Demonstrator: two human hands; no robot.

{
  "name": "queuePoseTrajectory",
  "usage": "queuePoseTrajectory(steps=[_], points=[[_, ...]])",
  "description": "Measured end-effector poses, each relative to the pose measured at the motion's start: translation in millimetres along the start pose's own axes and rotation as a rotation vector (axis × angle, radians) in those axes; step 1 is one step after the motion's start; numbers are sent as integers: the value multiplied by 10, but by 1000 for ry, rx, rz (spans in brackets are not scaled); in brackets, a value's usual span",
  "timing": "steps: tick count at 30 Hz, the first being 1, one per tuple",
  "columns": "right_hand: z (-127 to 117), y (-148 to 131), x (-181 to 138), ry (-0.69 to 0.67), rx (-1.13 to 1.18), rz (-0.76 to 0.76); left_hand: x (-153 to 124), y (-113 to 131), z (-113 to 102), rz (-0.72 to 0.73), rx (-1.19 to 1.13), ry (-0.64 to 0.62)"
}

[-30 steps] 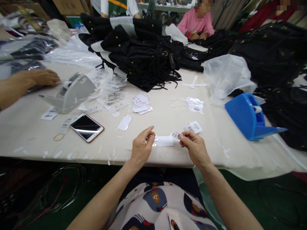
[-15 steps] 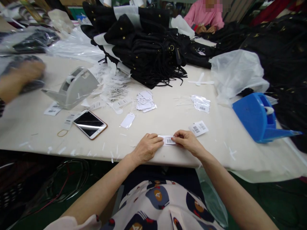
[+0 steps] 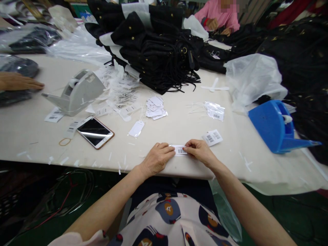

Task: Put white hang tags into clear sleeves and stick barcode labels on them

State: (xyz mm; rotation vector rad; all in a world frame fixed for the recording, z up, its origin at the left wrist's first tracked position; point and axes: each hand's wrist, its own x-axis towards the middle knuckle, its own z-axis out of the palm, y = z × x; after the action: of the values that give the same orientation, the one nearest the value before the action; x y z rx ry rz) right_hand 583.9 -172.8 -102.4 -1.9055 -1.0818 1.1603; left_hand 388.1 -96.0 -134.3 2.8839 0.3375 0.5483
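Cluttered white tabletop (image 3: pixel 179 123): left hand (image 3: pixel 156 158) and right hand (image 3: pixel 201 152) pin a barcode tag (image 3: pixel 180 150) flat near its front edge, fingers closed on both ends. Uneven pressure could crease or skew it.

Bright, even overhead light, soft and diffuse; shadows on the pale worktop (image 3: pixel 179 119) are faint, only thin ones under the hands. Mild glare on the phone (image 3: pixel 95 132) screen and on the clear plastic bags (image 3: pixel 79 51) at upper left. Black garment pile (image 3: pixel 153 48) reads very dark, detail mostly lost. Under the worktop edge it is dim. Strong wide-angle distortion: worktop edge bows, corners stretch and smear. Centre sharp, barcode label (image 3: pixel 180 150) bars visible but unreadable. Far background soft. Faces blurred out.
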Motion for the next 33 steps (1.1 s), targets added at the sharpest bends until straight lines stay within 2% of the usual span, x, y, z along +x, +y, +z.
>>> queuePoseTrajectory(steps=[9,14,18,20,23,24,26,30,33], points=[[20,62,24,48,-165,-70,44,37,-70,17,33,-66],[52,-33,2,136,-473,-86,66,53,-98,24,72,-126],[67,-101,-88,277,-755,-28,62,52,-95,25,74,-147],[122,-61,-174,331,-813,-165,58,54,-91,19,70,-147],[275,74,-327,312,-855,-551,57,60,-91,6,59,-148],[327,122,-371,293,-878,-628,59,63,-93,4,54,-147],[409,196,-433,283,-933,-658,63,67,-102,6,47,-145],[483,217,-465,347,-972,-581,70,70,-121,9,48,-149],[479,204,-483,326,-950,-619,64,66,-115,-5,31,-152]])
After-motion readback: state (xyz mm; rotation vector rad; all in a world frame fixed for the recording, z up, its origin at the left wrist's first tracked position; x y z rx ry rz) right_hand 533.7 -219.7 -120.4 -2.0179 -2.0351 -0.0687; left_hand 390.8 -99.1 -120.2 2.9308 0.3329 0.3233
